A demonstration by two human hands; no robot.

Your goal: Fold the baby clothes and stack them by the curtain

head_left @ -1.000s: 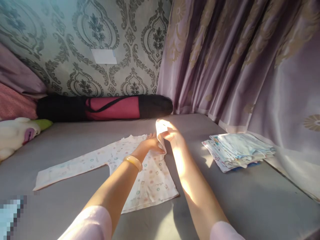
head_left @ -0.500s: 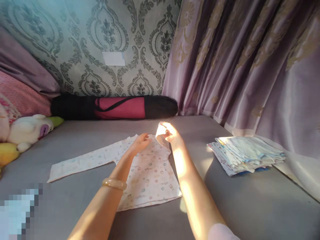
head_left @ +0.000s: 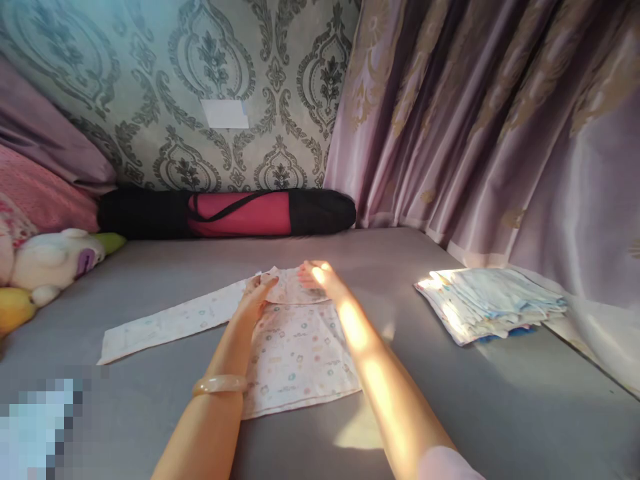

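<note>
A small white printed shirt [head_left: 300,360] lies on the grey surface, its left sleeve stretched out to the left. The other sleeve is folded across the top of the body. At the folded sleeve's left end, my left hand [head_left: 259,291] rests on the cloth with its fingers curled together; whether it pinches the fabric is hard to see. My right hand [head_left: 320,277] lies flat on the folded sleeve near the right shoulder, fingers extended. A pale bracelet circles my left wrist.
A pile of folded cloths [head_left: 495,303] sits on the right. Along the wall lies a long black and red bag [head_left: 240,215]. Soft toys [head_left: 50,263] are at the left edge, and purple curtains [head_left: 450,120] hang behind on the right.
The right sleeve, held up by my right hand before, now lies across the shirt. My left hand has moved left and my right hand has come down onto the cloth.
</note>
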